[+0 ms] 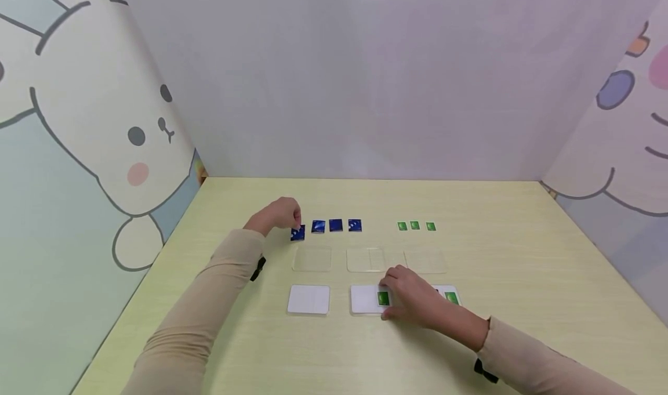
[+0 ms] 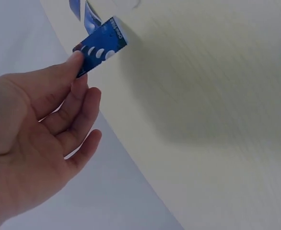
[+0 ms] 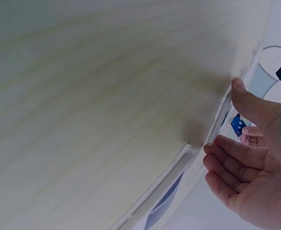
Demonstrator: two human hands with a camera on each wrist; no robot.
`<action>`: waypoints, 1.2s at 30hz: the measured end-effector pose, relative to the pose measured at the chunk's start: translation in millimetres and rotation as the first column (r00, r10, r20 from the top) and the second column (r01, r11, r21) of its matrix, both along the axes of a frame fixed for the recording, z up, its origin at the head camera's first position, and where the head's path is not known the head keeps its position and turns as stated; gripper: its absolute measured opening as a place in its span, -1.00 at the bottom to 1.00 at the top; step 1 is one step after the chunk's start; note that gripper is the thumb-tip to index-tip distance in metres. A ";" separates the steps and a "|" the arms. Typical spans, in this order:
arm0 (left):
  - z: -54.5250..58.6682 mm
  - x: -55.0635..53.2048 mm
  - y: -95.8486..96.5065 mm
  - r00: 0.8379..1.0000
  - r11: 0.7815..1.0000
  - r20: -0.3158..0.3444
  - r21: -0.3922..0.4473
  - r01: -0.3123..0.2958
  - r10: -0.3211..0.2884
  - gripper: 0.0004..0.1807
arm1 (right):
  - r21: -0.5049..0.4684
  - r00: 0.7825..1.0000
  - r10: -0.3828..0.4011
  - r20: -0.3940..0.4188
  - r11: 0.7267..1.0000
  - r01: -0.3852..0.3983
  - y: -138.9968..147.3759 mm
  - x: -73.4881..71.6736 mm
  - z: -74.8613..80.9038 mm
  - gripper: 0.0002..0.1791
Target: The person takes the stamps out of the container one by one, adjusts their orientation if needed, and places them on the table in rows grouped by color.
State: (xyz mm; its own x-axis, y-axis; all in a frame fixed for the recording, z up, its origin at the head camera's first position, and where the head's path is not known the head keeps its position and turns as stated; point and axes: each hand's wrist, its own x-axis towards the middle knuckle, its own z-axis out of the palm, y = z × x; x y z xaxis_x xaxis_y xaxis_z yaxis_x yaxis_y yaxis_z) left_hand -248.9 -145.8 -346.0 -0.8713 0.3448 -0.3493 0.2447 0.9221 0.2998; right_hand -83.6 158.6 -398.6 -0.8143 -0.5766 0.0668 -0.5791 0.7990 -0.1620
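Note:
My left hand [image 1: 279, 214] pinches a blue stamp [image 2: 101, 47] by its edge between thumb and fingertips. White moon-like shapes and a perforated border show on the stamp. My right hand [image 1: 417, 296] grips the middle clear-edged case with a white insert [image 1: 363, 300], thumb at its near edge and fingers at its far edge. A green stamp [image 1: 383, 298] lies on that insert, beside the fingers. To the right, another white case [image 1: 442, 290] bears a green stamp [image 1: 451, 297] and is partly hidden behind my right hand.
Farther back, several blue stamps [image 1: 336, 225] and three small green stamps [image 1: 414, 225] lie in a row. Three transparent lids [image 1: 312, 258] lie in front of them. A plain white case [image 1: 308, 299] sits at the near left. Printed cloth walls [image 1: 365, 82] enclose the table.

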 end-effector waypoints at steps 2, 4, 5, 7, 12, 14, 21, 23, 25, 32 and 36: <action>-3.4 -1.4 0.0 1.000 1.000 -0.019 -0.006 -0.004 0.004 -0.91 | -0.003 1.000 0.000 -0.002 1.000 0.000 0.3 -0.1 -0.1 -0.39; -7.1 -2.8 0.0 0.999 1.000 -0.050 -0.021 0.003 -0.004 -0.91 | -0.006 1.000 0.000 -0.003 1.000 0.000 0.6 -0.3 -0.6 -0.39; -8.8 -3.5 0.1 0.998 0.999 -0.069 -0.031 0.009 -0.011 -0.91 | -0.007 1.000 0.000 -0.002 1.000 0.000 0.6 -0.3 -0.8 -0.39; -12.1 -4.7 0.3 0.994 0.998 -0.109 -0.053 0.019 -0.025 -0.90 | -0.009 1.000 -0.005 0.004 1.000 0.005 0.6 0.0 -1.2 -0.38; -17.9 -7.2 2.4 0.981 0.993 -0.186 -0.114 0.037 -0.058 -0.88 | -0.009 1.000 -0.021 0.021 1.000 0.021 0.3 0.8 -2.2 -0.37; -19.4 -8.1 3.5 0.977 0.991 -0.203 -0.132 0.039 -0.066 -0.87 | -0.011 1.000 -0.019 0.020 1.000 0.019 0.2 0.8 -2.0 -0.38; -23.8 -9.9 5.5 0.965 0.979 -0.244 -0.196 0.052 -0.100 -0.87 | -0.015 1.000 -0.007 0.010 1.000 0.007 0.5 0.7 -0.9 -0.39; -25.0 -10.2 5.8 0.960 0.976 -0.257 -0.211 0.059 -0.113 -0.88 | -0.015 1.000 -0.005 0.007 1.000 0.005 0.5 0.7 -0.9 -0.39; -26.7 -10.7 6.0 0.955 0.972 -0.270 -0.224 0.065 -0.126 -0.89 | -0.015 1.000 -0.004 0.001 1.000 0.004 0.5 0.6 -1.1 -0.39; -33.1 -13.5 5.8 0.940 0.965 -0.309 -0.253 0.065 -0.144 -0.91 | -0.015 1.000 0.006 -0.002 1.000 -0.006 1.1 0.0 -1.5 -0.39; -34.1 -14.5 7.2 0.943 0.966 -0.304 -0.250 0.058 -0.136 -0.92 | -0.015 1.000 0.003 0.001 1.000 -0.003 1.2 0.1 -1.5 -0.39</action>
